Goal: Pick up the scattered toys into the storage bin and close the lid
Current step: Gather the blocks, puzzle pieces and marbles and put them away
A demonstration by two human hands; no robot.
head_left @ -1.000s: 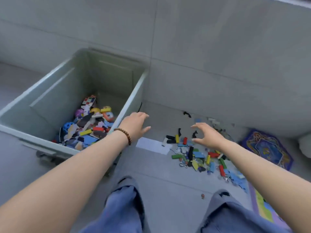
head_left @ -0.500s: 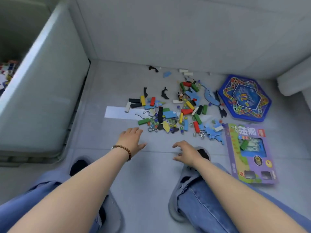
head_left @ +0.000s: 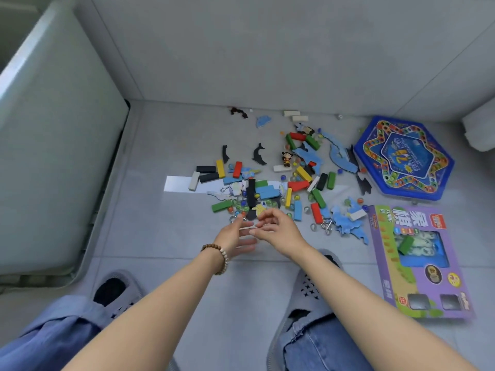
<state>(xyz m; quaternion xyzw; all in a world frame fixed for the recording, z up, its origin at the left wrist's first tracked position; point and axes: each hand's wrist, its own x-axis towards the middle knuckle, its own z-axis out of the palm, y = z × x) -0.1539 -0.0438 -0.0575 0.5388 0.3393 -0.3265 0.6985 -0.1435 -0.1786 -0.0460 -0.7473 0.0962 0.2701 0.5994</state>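
Observation:
A heap of scattered toys lies on the grey floor: coloured blocks, marbles, metal rings and blue animal cut-outs. The grey storage bin stands at the left; only its outer wall shows and its inside is hidden. My left hand, with a bead bracelet at the wrist, and my right hand meet just in front of the heap's near edge. Their fingers are loosely spread and blurred. Neither hand visibly holds a toy.
A blue hexagonal game board lies at the right by the wall. A purple toy box lies in front of it. A white paper strip sits under the heap. My two grey slippers rest on the floor below my hands.
The view has swung from the bin down to the toy heap. Both hands have moved forward and together, reaching the near edge of the heap.

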